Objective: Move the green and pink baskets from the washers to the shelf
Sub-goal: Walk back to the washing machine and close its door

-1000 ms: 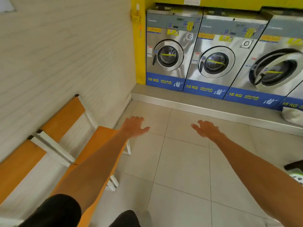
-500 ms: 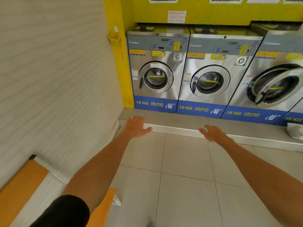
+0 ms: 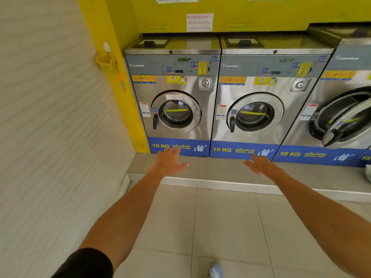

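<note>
Facing three washers (image 3: 249,101) on a raised step (image 3: 220,184); green and pink baskets nowhere in view, shelf neither. Risk ahead: tripping on that step, or clipping the open washer door (image 3: 341,125) at right. Left hand (image 3: 169,162) and right hand (image 3: 261,165) outstretched, fingers spread, holding nothing. Small yellow basket (image 3: 106,62) hanging on wall.

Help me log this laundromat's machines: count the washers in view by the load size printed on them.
10 KG washers: 2, the left one and the middle one
15 KG washers: 1 in clear view, door ajar; another label is cut off at the right edge
Total: 3
</note>
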The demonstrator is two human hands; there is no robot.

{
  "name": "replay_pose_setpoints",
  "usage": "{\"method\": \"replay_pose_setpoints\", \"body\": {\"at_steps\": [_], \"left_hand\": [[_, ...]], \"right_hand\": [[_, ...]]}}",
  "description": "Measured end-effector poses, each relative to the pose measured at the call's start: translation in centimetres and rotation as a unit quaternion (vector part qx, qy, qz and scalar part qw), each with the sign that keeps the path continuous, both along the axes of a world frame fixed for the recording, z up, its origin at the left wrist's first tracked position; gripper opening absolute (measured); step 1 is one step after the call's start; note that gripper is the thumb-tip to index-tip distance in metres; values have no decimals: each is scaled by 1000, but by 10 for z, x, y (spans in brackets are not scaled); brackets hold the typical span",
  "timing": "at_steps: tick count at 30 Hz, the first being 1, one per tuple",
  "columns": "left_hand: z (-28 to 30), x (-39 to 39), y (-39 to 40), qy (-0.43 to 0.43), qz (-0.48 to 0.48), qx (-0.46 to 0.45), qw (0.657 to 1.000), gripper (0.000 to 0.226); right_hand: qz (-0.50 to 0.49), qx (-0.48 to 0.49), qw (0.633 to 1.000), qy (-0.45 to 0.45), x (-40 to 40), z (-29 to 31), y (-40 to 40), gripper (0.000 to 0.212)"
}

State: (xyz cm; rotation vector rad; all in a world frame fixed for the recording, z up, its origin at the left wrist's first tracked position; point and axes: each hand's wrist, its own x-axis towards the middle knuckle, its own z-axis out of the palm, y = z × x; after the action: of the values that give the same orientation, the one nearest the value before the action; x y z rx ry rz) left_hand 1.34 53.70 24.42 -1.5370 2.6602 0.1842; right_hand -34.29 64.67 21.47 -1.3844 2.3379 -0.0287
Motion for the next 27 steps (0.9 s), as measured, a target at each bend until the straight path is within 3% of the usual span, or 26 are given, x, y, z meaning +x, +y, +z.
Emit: {"method": "replay_pose_setpoints", "body": {"at_steps": [14, 27], "left_hand": [[-6, -161, -234, 33, -22, 13, 999, 70], [-19, -302, -461, -55, -224, 16, 973, 74]], "right_hand": [[21, 62, 997, -36, -140, -20, -251, 70], [-101, 52, 989, -94, -222, -91, -424, 57]]}}
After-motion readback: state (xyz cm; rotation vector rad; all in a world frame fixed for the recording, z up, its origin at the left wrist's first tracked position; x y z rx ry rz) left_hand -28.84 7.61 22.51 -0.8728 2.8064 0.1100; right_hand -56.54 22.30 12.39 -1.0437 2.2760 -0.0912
